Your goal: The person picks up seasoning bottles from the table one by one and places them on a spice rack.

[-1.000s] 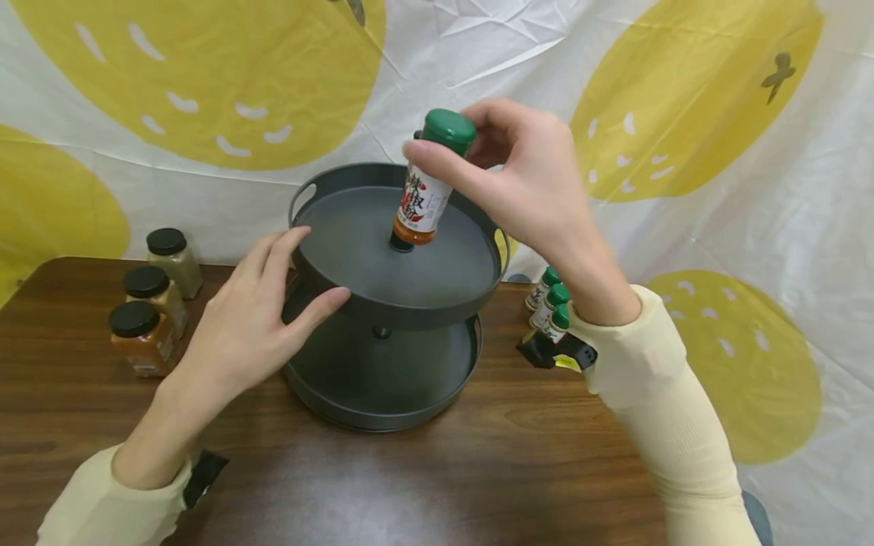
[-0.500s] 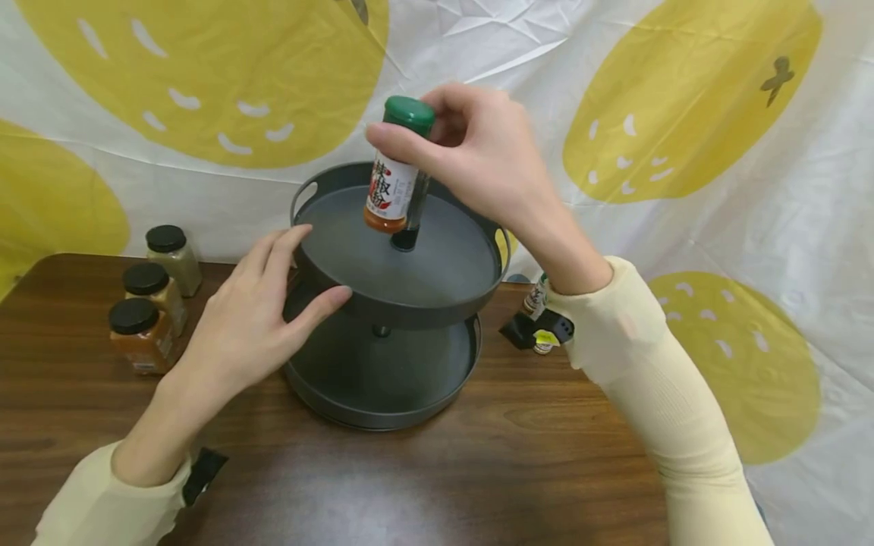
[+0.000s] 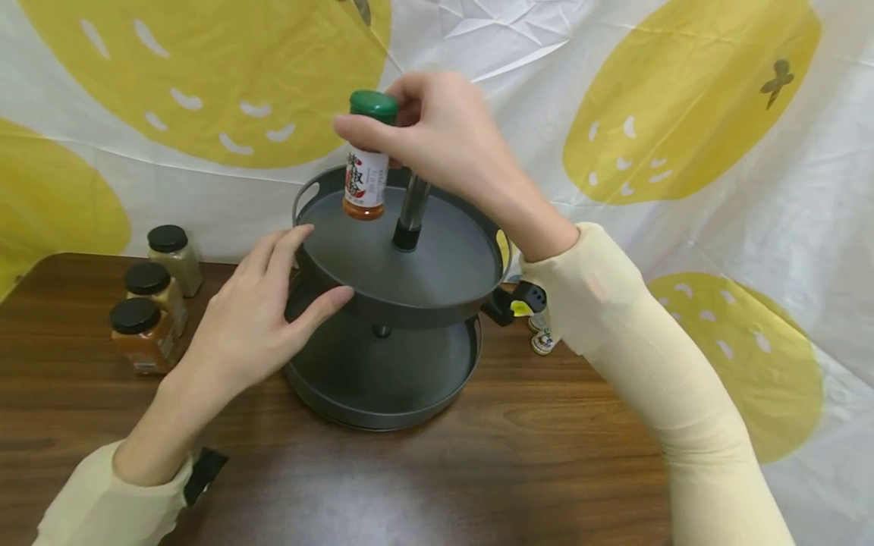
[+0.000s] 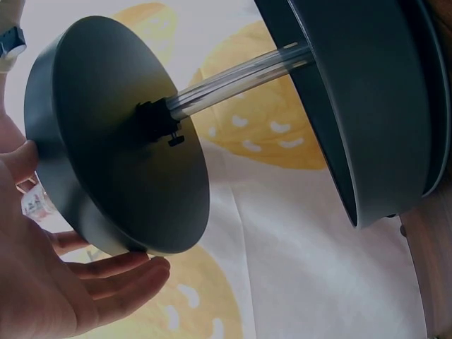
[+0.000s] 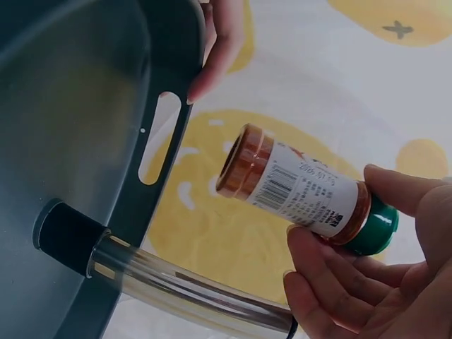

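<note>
In my right hand (image 3: 444, 133) is a spice bottle (image 3: 366, 178) with a green cap, white label and orange-red contents, pinched near the cap between thumb and fingers. It hangs upright over the left part of the upper tray (image 3: 437, 277) of a dark grey two-tier rack, apart from its surface. The right wrist view shows the bottle's barcode side (image 5: 304, 187) beside the clear post (image 5: 191, 282). My left hand (image 3: 256, 311) rests against the upper tray's left rim, thumb at the front and fingers spread along the side. From the left wrist, the tray's underside (image 4: 134, 176) shows.
Three black-capped spice jars (image 3: 146, 326) stand on the wooden table (image 3: 546, 455) at the left. Small bottles (image 3: 542, 341) at the right are partly hidden by my right sleeve. The lower tray (image 3: 382, 371) sits beneath the upper one. A patterned cloth (image 3: 519, 45) hangs behind.
My right hand has carried the spice bottle leftward and slightly up, from in front of the post to the left of it, and the bottle has become more upright. My left hand has stayed put.
</note>
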A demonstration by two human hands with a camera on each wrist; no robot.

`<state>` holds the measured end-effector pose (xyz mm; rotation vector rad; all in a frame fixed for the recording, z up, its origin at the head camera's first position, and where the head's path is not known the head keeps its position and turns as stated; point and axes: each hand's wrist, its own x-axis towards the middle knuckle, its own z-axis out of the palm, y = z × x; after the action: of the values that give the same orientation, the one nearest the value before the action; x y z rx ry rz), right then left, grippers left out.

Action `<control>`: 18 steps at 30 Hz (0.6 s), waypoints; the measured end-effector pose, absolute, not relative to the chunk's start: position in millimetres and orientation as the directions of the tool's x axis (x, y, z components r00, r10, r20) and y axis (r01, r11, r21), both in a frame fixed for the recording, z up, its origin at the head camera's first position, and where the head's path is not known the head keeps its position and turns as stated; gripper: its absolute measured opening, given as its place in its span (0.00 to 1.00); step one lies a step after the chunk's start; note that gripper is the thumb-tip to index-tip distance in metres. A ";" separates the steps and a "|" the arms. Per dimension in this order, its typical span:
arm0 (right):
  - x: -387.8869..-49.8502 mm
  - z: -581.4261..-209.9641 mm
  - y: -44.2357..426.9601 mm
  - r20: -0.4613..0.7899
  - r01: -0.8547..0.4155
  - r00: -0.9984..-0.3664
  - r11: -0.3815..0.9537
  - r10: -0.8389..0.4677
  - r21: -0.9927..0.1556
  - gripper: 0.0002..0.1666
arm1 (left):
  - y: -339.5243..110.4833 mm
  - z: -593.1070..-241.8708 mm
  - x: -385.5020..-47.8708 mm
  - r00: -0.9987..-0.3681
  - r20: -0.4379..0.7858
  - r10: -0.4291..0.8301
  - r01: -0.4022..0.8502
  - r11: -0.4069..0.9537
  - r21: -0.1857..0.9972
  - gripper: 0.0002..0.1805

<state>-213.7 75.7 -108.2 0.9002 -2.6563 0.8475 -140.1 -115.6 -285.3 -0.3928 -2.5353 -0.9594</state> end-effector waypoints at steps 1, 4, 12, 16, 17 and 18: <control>-214.5 -107.5 74.3 0.358 -0.604 -0.797 0.656 -0.487 -0.452 0.22 | -115.4 -285.1 -140.2 -0.880 0.460 0.118 0.393 0.726 0.565 0.47; -216.6 -105.3 69.8 0.338 -0.587 -0.809 0.682 -0.481 -0.435 0.22 | -114.8 -284.7 -141.0 -0.877 0.466 0.117 0.396 0.726 0.562 0.47; -223.5 -105.1 55.6 0.326 -0.583 -0.810 0.733 -0.488 -0.349 0.25 | -113.5 -285.7 -142.4 -0.878 0.465 0.116 0.394 0.726 0.563 0.48; -227.8 -107.4 47.0 0.307 -0.574 -0.813 0.767 -0.494 -0.286 0.27 | -113.0 -285.8 -142.7 -0.882 0.455 0.120 0.390 0.728 0.564 0.48; -229.1 -108.0 44.9 0.303 -0.572 -0.814 0.774 -0.496 -0.272 0.27 | -112.8 -285.7 -142.8 -0.883 0.453 0.121 0.389 0.729 0.563 0.48; -230.4 -108.4 42.6 0.296 -0.567 -0.818 0.779 -0.494 -0.267 0.28 | -112.7 -285.5 -142.7 -0.883 0.453 0.122 0.389 0.730 0.562 0.48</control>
<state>-230.4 42.6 -108.4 0.8340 -2.7622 0.5136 -142.7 -112.7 -285.5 -0.3934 -2.5448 -0.9511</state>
